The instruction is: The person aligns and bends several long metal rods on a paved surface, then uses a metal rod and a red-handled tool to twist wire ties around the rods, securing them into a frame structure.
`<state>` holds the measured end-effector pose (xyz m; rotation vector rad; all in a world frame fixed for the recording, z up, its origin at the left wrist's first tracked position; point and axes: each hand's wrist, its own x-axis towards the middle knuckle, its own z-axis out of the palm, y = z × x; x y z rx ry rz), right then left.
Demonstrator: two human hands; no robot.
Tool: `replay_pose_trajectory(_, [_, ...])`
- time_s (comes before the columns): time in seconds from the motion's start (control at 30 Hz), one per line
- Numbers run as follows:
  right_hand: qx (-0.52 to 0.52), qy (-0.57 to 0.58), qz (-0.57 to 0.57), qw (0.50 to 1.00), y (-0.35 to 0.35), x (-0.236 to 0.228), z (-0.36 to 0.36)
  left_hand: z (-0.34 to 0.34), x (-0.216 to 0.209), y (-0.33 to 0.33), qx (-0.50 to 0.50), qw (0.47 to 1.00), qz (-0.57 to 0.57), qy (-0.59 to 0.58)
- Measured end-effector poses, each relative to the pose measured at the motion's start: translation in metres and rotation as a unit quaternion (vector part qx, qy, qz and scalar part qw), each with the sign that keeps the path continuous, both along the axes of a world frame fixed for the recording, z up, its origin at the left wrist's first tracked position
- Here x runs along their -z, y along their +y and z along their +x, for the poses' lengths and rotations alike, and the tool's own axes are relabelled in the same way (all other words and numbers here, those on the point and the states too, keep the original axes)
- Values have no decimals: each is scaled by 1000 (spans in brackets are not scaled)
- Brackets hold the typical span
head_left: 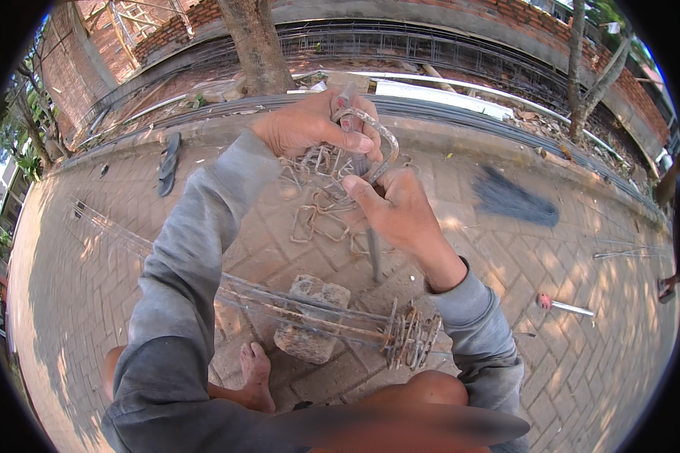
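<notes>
Both arms reach forward above the paving. My left hand (310, 124) is closed around the upper end of a curved, rusty metal bar (390, 143), beside a grey piece with red marks (346, 97). The fingers of my right hand (404, 208) are closed at the bar's lower end, thumb pressed near it. A straight grey rod (375, 257) slants down below the hands; whether it joins the bar is hidden. Under them lies a loose pile of bent steel stirrups (317, 219). Nearer, long thin rods (272, 298) cross a stone block (310, 317), with several stirrups (412, 336) bunched at their right end.
A bundle of dark wires (514, 198) and a red-ended tool with a pale shaft (565, 305) lie to the right. One sandal (169, 164) is at the left. Long steel bars (446, 124) run along the kerb, behind which stands a tree trunk (255, 45). My bare foot (255, 374) is near the block.
</notes>
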<state>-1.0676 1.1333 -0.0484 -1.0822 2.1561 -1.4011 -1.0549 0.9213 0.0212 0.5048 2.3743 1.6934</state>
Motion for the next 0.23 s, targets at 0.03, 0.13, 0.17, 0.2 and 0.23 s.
replay_pose_trajectory(0.03, [49,83,-39,995,5,-5,0,-1,2,-1,1,1000,-3,-1])
replay_pose_trajectory(0.13, [140,248,-143,948,18,-19,4,-2,5,-3,-10,1000,2,-2])
replay_pose_trajectory(0.17, [122,266,-184,938,18,-25,1,1,7,-3,-24,1000,11,0])
replay_pose_trajectory(0.2, [101,284,-226,926,17,-32,-3,3,7,-2,-23,999,29,9])
replay_pose_trajectory(0.23, [106,282,-224,927,17,-36,0,2,7,1,-26,999,28,7])
